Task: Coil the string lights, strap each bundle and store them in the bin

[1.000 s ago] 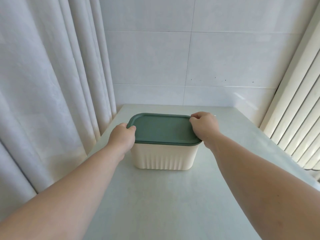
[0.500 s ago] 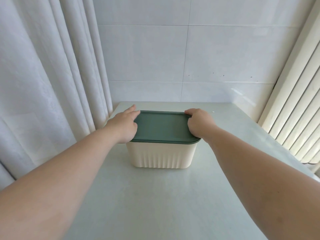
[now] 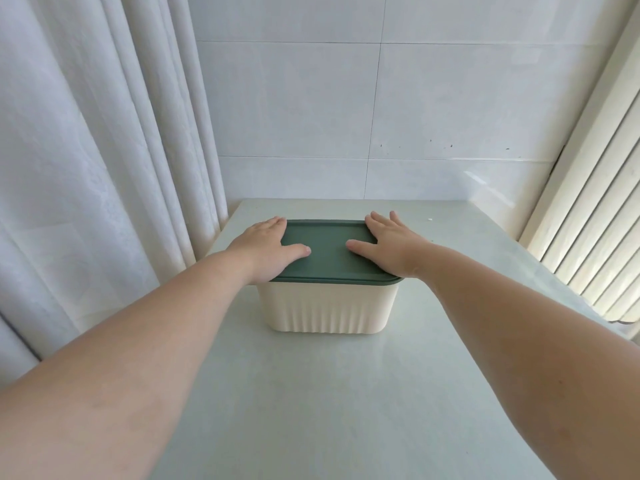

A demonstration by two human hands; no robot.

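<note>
1. Nearest: pale table (image 3: 311, 393), both forearms reaching out over it toward the middle.
2. Mid-table: cream ribbed bin (image 3: 329, 306), upright, front wall facing the camera, well back from the near edge.
3. On top of it: dark green lid (image 3: 329, 258), level, covering the whole opening. Looks seated along the front and side edges; far edge hard to check.
4. On the lid's left end: left hand (image 3: 266, 247), laid flat, fingers straight, thumb out across the top. Gripping nothing, just pressing or resting.
5. On the right end: right hand (image 3: 388, 244), also flat, fingers straight and spread, thumb pointing inward. Nothing held.
6. Behind: white tiled wall (image 3: 294, 116), curtain (image 3: 86, 168) at left, slatted blinds (image 3: 595, 220) at right.
7. No string lights in view anywhere. Presumably inside the closed bin, but cannot confirm through lid or walls.
8. Status, as a judgement: coiling, strapping and storing probably done; closing up looks like the last step and nearly finished. Left to do: at most a firm press round the corners, then hands off.
</note>
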